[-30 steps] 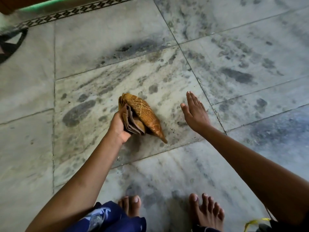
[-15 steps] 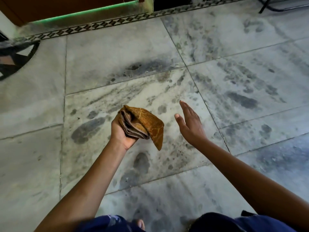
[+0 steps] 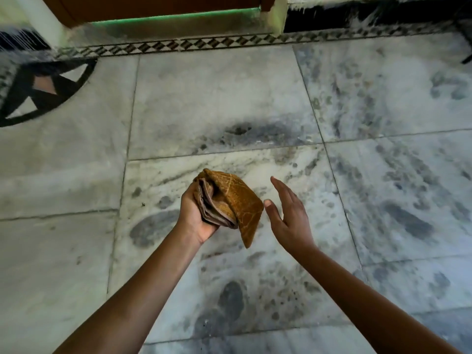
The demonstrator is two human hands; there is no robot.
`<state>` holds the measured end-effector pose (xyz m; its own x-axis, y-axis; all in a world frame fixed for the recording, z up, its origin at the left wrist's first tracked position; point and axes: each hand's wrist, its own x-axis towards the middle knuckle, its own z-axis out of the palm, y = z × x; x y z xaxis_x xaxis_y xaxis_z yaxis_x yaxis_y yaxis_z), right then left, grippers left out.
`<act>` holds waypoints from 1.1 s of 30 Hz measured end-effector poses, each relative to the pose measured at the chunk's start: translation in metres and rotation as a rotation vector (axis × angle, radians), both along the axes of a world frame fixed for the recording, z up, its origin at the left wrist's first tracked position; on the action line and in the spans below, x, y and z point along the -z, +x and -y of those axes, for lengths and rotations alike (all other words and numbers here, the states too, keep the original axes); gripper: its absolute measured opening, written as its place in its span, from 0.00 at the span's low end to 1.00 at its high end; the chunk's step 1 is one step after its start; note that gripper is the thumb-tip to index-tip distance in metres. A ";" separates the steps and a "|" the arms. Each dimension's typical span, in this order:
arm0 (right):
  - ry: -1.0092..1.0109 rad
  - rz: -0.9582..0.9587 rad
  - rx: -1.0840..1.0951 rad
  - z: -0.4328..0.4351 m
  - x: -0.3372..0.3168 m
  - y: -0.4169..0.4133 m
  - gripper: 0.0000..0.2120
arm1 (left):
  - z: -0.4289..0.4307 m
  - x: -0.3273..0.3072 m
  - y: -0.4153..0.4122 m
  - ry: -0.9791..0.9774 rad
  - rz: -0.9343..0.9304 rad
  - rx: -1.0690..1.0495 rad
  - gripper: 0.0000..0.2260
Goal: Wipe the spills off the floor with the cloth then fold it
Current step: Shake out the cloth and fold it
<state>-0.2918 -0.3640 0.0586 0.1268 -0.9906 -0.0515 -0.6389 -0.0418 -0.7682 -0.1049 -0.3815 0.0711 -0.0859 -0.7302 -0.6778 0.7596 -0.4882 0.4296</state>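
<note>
Fingers of the left hand [image 3: 198, 218] curl round one end of the cloth [image 3: 231, 204], grasping it in mid-air near the centre of the frame, above the floor [image 3: 209, 98]. Just to its right, the right hand [image 3: 288, 215] is released and holds nothing: palm turned toward the cloth, fingers straight and together, thumb spread, close beside the hanging fabric (whether the thumb tip brushes it, I cannot tell). The cloth is folded into a thick bundle, its brown layered edges stacked against the left palm, while its outer face is golden-orange with a pale cracked pattern and droops to a point at the lower right. Beneath both arms, the grey marble slabs carry dark blotches and smears. Along the top of the frame runs a black-and-white diamond border [image 3: 204, 43], and a dark round inlay [image 3: 38, 95] sits at the upper left.
</note>
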 end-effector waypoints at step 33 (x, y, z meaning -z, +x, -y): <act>0.021 0.320 -0.254 -0.110 -0.715 0.068 0.11 | -0.164 -0.745 0.011 -0.144 0.251 -0.275 0.11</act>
<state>-0.2235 -0.2542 0.7736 0.3801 -0.9249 0.0103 -0.3392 -0.1497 -0.9287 -0.0935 -0.2175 0.8161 0.2818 -0.7916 -0.5421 0.7164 -0.2023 0.6678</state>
